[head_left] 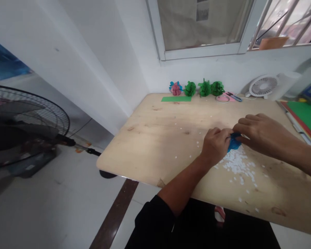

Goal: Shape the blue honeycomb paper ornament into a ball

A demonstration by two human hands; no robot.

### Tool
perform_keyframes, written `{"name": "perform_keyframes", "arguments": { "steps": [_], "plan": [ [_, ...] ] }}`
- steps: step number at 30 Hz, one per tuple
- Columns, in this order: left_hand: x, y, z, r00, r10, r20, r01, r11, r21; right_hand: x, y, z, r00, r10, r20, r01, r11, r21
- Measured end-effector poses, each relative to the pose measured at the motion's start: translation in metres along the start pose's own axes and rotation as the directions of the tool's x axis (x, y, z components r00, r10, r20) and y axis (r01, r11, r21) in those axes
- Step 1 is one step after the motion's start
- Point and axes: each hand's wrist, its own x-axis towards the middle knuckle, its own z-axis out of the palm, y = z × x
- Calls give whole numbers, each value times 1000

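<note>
Between my two hands is a small crumpled blue piece (233, 143), either a balloon or thin plastic; its exact kind I cannot make out. My left hand (215, 143) is closed on its left side, the fingers curled round the edge. From the right, my right hand (254, 131) pinches its upper edge with thumb and fingers. The blue piece is held just above a heap of tiny white paper bits (237, 162) on the wooden table (150, 145). Parts of the blue piece are hidden by my fingers.
Along the wall stand a pink and blue paper ball (176, 89) and several green paper balls (204, 88). A green strip (176, 99), a blue cutter (234, 97), a tape ring (222, 99) and a small white fan (263, 85) lie behind. Coloured sheets (307, 116) are at right; a black floor fan (28, 124) stands left.
</note>
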Motion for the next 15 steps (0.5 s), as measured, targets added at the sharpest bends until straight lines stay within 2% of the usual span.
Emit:
{"name": "perform_keyframes", "arguments": {
  "steps": [5, 11, 15],
  "plan": [
    [1, 1, -1, 1000, -15, -11, 14, 998, -54, 3, 2, -2, 998, -41, 43, 42, 999, -15],
    [1, 2, 0, 998, -68, 11, 69, 992, -109, 1, 1, -4, 998, -64, 0, 64, 998, 29],
    [1, 1, 1, 996, -95, 4, 94, 983, -155, 2, -1, -7, 993, -120, 17, 121, 991, -58]
  ]
}}
